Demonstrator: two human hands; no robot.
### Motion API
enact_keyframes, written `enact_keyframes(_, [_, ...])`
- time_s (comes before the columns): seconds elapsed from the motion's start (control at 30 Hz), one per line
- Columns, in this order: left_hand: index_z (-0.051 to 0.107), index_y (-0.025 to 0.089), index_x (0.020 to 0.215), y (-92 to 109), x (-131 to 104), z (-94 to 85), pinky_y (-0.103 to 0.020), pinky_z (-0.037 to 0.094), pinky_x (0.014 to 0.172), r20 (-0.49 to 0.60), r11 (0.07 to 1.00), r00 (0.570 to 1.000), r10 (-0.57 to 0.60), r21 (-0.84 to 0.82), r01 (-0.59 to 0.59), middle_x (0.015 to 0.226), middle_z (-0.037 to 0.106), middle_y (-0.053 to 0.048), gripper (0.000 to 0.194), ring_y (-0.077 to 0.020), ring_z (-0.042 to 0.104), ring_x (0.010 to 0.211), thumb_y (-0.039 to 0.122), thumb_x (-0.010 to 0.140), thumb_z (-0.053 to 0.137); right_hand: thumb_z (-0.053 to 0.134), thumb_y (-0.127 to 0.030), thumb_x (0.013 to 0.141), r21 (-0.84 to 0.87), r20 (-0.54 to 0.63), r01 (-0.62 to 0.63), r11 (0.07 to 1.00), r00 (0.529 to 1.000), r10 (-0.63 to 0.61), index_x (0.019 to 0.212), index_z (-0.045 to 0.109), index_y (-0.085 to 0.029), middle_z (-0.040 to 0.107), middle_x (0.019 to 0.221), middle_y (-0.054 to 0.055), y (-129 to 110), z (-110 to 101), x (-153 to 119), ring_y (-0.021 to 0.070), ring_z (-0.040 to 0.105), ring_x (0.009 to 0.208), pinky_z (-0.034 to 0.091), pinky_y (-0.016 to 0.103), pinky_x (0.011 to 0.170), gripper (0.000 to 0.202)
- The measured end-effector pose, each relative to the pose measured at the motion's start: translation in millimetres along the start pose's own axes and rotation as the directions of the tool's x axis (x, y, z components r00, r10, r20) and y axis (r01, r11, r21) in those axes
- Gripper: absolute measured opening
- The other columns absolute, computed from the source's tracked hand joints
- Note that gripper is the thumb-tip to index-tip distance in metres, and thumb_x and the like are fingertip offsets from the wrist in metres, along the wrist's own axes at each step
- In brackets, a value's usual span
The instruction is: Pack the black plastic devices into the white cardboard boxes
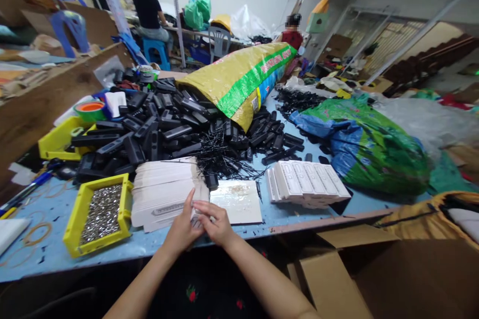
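My left hand (pixel 183 228) and my right hand (pixel 215 223) meet at the table's front edge, fingers closed around a small white printed card (pixel 195 216). Most of that card is hidden by the fingers. My left index finger points up alongside a fanned stack of white printed cards (pixel 164 189). Just right of my hands lies a flat white board (pixel 239 204) with a shiny, marked surface. Behind it is a tangle of thin black strips (pixel 217 152). Further right sits another stack of white printed cards (pixel 307 179).
A yellow bin (pixel 125 194) holds small metal pieces. Black plastic casings (pixel 149 129) are heaped behind, spilling from a yellow sack (pixel 232 77). A green-blue bag (pixel 377 144) lies right; an open cardboard box (pixel 337 284) stands below. Other people sit in the background.
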State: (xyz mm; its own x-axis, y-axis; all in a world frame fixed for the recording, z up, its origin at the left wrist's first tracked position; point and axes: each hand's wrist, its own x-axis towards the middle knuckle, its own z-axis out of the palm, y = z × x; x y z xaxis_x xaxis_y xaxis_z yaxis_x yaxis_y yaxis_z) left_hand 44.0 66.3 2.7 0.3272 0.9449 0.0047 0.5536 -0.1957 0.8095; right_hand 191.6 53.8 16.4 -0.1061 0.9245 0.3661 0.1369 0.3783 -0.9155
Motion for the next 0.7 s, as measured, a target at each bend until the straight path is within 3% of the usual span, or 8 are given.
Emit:
enact_keyframes(0.07, [0.008, 0.018, 0.146, -4, 0, 1.3, -0.037, 0.049, 0.086, -0.034, 0.999, 0.999, 0.041, -0.009, -0.042, 0.130, 0.051, -0.017, 0.090, -0.0274, 0.063, 0.102, 0.036, 0.075, 0.060, 0.054, -0.041, 0.085, -0.084, 0.073, 0.116, 0.990, 0.991, -0.110, 0.118, 0.062, -0.024, 0.057, 0.127, 0.004, -3, -1, -2, 0.0208, 0.047, 0.125, 0.034, 0.040, 0.109, 0.037])
enact_keyframes(0.13, [0.007, 0.018, 0.146, -5, 0, 1.8, -0.038, 0.048, 0.088, -0.036, 0.999, 0.999, 0.041, -0.001, -0.041, 0.130, 0.051, -0.017, 0.091, -0.0276, 0.061, 0.106, 0.037, 0.075, 0.060, 0.054, -0.039, 0.086, -0.112, 0.133, 0.122, 0.986, 0.985, -0.107, 0.123, 0.058, -0.024, 0.052, 0.132, 0.004, -4, -3, -5, 0.0200, 0.044, 0.127, 0.033, 0.041, 0.109, 0.040])
enact_keyframes(0.23, [0.006, 0.018, 0.146, -3, 1, 0.8, -0.038, 0.049, 0.086, 0.018, 0.999, 1.000, 0.002, 0.033, -0.003, 0.122, 0.057, -0.014, 0.089, -0.0284, 0.064, 0.100, 0.034, 0.075, 0.058, 0.044, -0.032, 0.090, -0.105, 0.087, 0.035, 0.994, 0.996, -0.026, 0.123, 0.057, -0.023, 0.056, 0.129, 0.004, -1, -7, -12, 0.0174, 0.050, 0.122, 0.039, 0.039, 0.105, 0.037])
enact_keyframes(0.37, [0.011, 0.022, 0.145, 4, 3, 1.0, -0.040, 0.047, 0.088, 0.076, 1.000, 0.997, 0.015, 0.018, -0.017, 0.133, 0.048, -0.015, 0.083, -0.0298, 0.061, 0.104, 0.035, 0.077, 0.056, 0.051, -0.033, 0.086, -0.165, 0.085, 0.121, 0.979, 0.991, -0.108, 0.127, 0.053, -0.024, 0.051, 0.133, 0.005, 5, -9, -22, 0.0204, 0.039, 0.131, 0.030, 0.043, 0.111, 0.042])
enact_keyframes(0.47, [0.011, 0.018, 0.144, 16, 2, 5.1, -0.044, 0.040, 0.097, -0.042, 0.996, 0.998, -0.052, -0.079, 0.048, 0.136, 0.043, -0.017, 0.086, -0.0304, 0.053, 0.116, 0.042, 0.076, 0.058, 0.064, -0.039, 0.076, -0.162, 0.120, 0.038, 0.986, 0.993, -0.018, 0.139, 0.037, -0.022, 0.035, 0.145, 0.010, 7, 1, -31, 0.0243, 0.032, 0.135, 0.029, 0.044, 0.110, 0.070])
enact_keyframes(0.57, [0.013, 0.018, 0.143, 29, -6, -0.8, -0.043, 0.037, 0.102, -0.082, 0.972, 0.993, -0.088, -0.225, 0.068, 0.138, 0.040, -0.017, 0.070, -0.0258, 0.046, 0.123, 0.045, 0.086, 0.044, 0.077, -0.034, 0.060, -0.213, 0.077, -0.086, 0.973, 0.991, 0.105, 0.147, 0.010, -0.021, 0.016, 0.150, 0.015, -1, 7, -41, 0.0292, 0.024, 0.138, 0.032, 0.045, 0.108, 0.110])
enact_keyframes(0.63, [0.013, 0.020, 0.142, 27, -11, -23.1, -0.041, 0.041, 0.098, -0.089, 0.975, 0.996, -0.020, -0.221, -0.001, 0.137, 0.041, -0.016, 0.064, -0.0238, 0.047, 0.121, 0.044, 0.089, 0.038, 0.073, -0.025, 0.062, -0.294, 0.033, -0.075, 0.953, 0.996, 0.088, 0.144, 0.019, -0.022, 0.024, 0.146, 0.014, -15, -16, -44, 0.0292, 0.030, 0.134, 0.035, 0.044, 0.107, 0.099])
enact_keyframes(0.7, [0.015, 0.019, 0.140, 11, -14, -62.1, -0.041, 0.045, 0.094, -0.296, 0.994, 0.953, 0.064, -0.063, -0.087, 0.129, 0.045, -0.015, 0.068, -0.0242, 0.051, 0.114, 0.043, 0.085, 0.045, 0.064, -0.026, 0.069, -0.409, -0.154, -0.099, 0.907, 0.987, 0.038, 0.136, 0.036, -0.023, 0.040, 0.134, 0.013, -32, -71, -43, 0.0279, 0.045, 0.121, 0.042, 0.044, 0.100, 0.074])
